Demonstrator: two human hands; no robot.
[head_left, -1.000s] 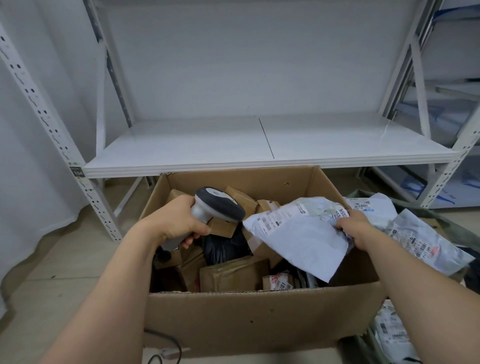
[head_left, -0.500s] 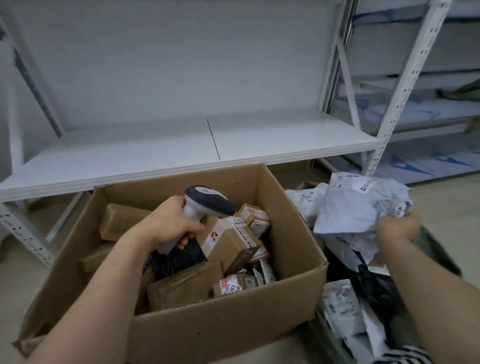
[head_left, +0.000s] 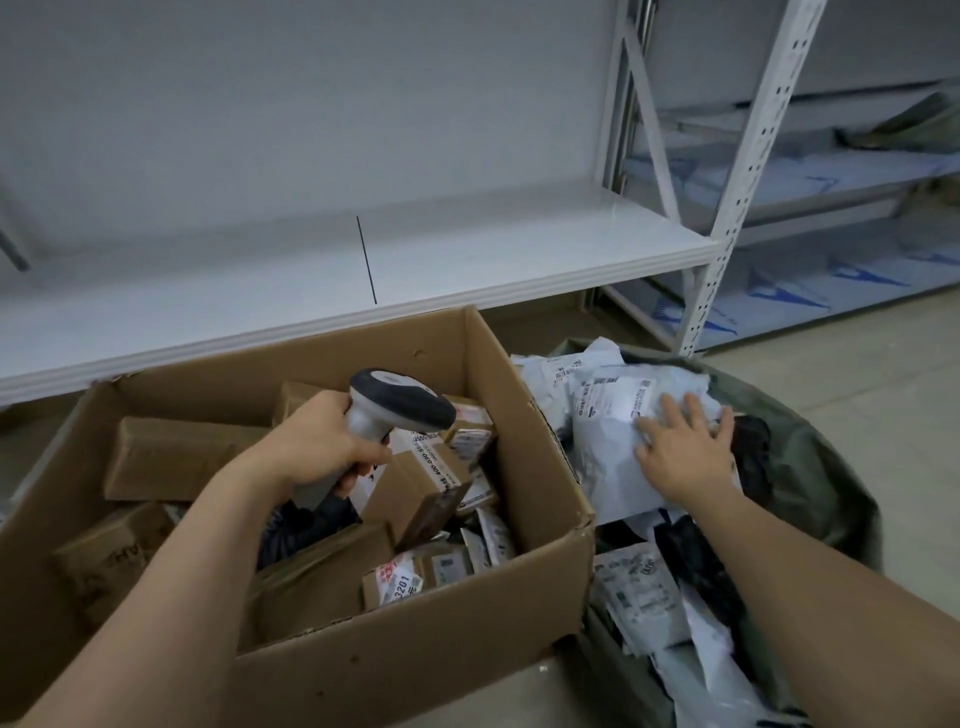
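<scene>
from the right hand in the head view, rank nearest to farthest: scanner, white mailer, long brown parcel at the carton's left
1. white mailer: directly under the right hand, touching it, right of the carton.
2. scanner: over the carton's middle, gripped by the left hand.
3. long brown parcel: far left inside the carton.

Scanner (head_left: 400, 405) in left hand (head_left: 317, 447); right hand (head_left: 685, 447) flat on white mailer (head_left: 608, 452).
</scene>
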